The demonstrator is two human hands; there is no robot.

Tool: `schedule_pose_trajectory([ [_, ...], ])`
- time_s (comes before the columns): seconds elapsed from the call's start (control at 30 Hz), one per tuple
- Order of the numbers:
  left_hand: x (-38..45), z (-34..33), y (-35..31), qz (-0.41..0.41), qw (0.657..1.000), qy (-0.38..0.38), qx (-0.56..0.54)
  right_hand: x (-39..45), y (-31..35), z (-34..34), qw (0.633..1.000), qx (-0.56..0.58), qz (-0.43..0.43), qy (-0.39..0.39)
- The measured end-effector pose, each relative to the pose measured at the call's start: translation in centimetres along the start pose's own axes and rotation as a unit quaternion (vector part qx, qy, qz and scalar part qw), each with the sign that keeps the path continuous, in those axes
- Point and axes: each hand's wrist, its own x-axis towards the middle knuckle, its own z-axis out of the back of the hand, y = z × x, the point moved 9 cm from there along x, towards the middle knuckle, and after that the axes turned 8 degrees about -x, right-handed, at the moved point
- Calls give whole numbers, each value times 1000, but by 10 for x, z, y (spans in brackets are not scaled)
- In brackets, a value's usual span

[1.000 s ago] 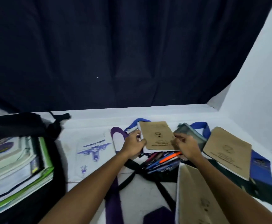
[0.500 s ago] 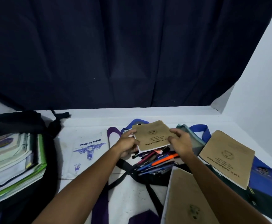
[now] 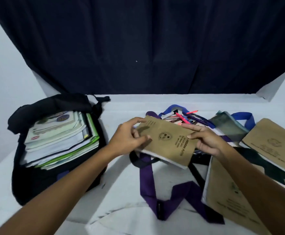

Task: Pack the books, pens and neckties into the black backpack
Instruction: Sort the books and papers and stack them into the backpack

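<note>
Head view, looking down at a white tabletop [image 3: 124, 184]. Left hand [image 3: 128, 139] and right hand [image 3: 206, 141] both gripping one brown book [image 3: 167, 141], fingers curled round its left and right edges, book lifted and tilted above the tabletop. Just behind it, a messy pile of pens [image 3: 184, 117]. Black backpack [image 3: 36, 175] lying open at the left, already stuffed with a stack of books [image 3: 60, 138]. Purple necktie [image 3: 146, 180] snaking across the tabletop below the held book, blue necktie [image 3: 243, 116] looped further back on the right. Two more brown books: one at far right [image 3: 273, 143], one near the right forearm [image 3: 229, 197]. Dark curtain [image 3: 138, 44] hanging behind everything.
</note>
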Motion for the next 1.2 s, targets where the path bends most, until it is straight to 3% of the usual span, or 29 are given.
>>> schedule_pose_trajectory([
  [0.1, -20, 14, -9, -113, 988, -12, 105, -12, -29, -23, 994, -49, -59, 84],
  [0.2, -39, -17, 4, -211, 948, 91, 218, -20, -56, -37, 974, -164, -100, 120],
  [0.3, -59, -59, 47, -227, 900, 214, 305, -19, -60, -39, 924, -359, -73, 106],
  [0.47, -74, -84, 107, -146, 873, 298, 357, -21, -45, -48, 793, -607, -1, 54],
  [0.6, -69, -87, 98, -211, 860, 267, 379, -29, -54, -58, 639, -764, 61, 62],
  [0.63, -66, -89, 90, -238, 858, 254, 377, -33, -54, -58, 619, -780, 76, 60],
  [0.67, -62, -93, 81, -265, 860, 236, 367, -38, -52, -57, 619, -779, 84, 55],
  [0.73, -52, -109, 57, -307, 870, 199, 329, -50, -43, -46, 667, -739, 94, 25],
  [0.77, -47, -120, 44, -313, 880, 182, 306, -56, -37, -34, 698, -709, 95, -19],
  [0.83, -36, -153, 18, -285, 911, 183, 237, -78, -20, 10, 739, -643, 84, -181],
  [0.9, -28, -193, -3, -217, 939, 212, 163, -117, -9, 62, 715, -605, 47, -347],
  [0.97, -24, -230, -11, -152, 945, 241, 161, -156, -11, 101, 651, -628, -52, -422],
  [1.07, -18, -269, -13, -67, 936, 256, 233, -196, -29, 135, 638, -619, -167, -426],
  [1.2, -14, -285, -14, 32, 942, 246, 224, -207, -49, 138, 613, -647, -215, -400],
])
